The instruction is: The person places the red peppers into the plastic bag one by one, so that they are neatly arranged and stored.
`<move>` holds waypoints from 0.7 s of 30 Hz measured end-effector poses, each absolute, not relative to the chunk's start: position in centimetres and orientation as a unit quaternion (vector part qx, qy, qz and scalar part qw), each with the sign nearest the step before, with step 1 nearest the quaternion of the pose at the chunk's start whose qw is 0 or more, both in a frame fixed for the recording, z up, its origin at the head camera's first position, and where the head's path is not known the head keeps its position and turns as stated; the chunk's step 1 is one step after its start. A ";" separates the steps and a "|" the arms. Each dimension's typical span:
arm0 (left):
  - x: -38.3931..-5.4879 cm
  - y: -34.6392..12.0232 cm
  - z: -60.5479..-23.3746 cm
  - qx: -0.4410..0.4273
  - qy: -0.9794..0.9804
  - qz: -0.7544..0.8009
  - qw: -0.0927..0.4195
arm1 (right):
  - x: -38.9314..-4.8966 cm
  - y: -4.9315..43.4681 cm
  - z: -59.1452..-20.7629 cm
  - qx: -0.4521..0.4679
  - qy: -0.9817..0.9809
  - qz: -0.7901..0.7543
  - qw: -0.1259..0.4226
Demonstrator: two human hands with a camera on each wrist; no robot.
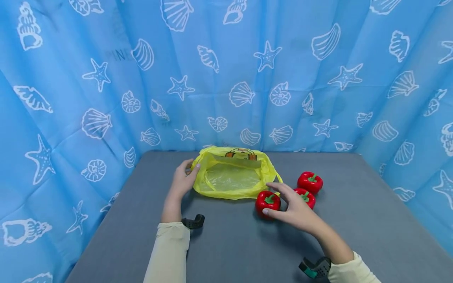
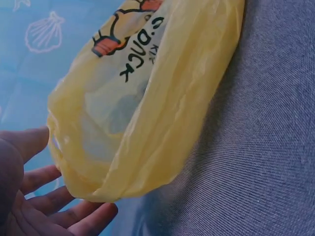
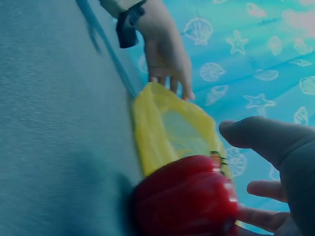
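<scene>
A yellow plastic bag [image 1: 226,193] with a printed duck picture lies on the grey table, its mouth spread wide toward me. At its left rim is my left hand [image 1: 183,180]; the left wrist view has the thumb at the bag's edge and the other fingers loosely extended behind and under it. My right hand [image 1: 295,208] reaches around a red bell pepper [image 1: 261,201] by the bag's front right corner, thumb and fingers spread. In the right wrist view the thumb stands apart from this pepper [image 3: 184,199], while fingertips are right at its far side.
Two more red bell peppers stand right of the bag: one pepper [image 1: 310,201] partly hidden behind my right hand, the other pepper [image 1: 303,181] farther back. A blue curtain [image 1: 219,102] with white shells and starfish hangs behind the grey table [image 1: 233,243].
</scene>
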State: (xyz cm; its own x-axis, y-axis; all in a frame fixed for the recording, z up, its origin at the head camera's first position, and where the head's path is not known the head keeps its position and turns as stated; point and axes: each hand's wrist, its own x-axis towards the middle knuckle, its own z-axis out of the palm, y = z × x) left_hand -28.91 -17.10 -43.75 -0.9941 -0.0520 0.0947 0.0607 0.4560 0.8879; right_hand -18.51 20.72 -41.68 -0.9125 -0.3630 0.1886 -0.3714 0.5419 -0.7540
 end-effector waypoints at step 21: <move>-29.0 -17.1 -43.9 0.006 -0.847 -0.527 0.062 | -18.7 20.8 -43.6 0.198 -0.892 0.407 0.014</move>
State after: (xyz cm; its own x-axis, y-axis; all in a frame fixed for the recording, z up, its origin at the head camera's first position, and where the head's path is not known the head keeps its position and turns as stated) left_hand -29.02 -17.06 -43.88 -0.9921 -0.0755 0.0998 0.0562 0.4435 0.8945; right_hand -18.68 20.84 -43.59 -0.9212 -0.3418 0.1859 -0.3643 0.5901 -0.7205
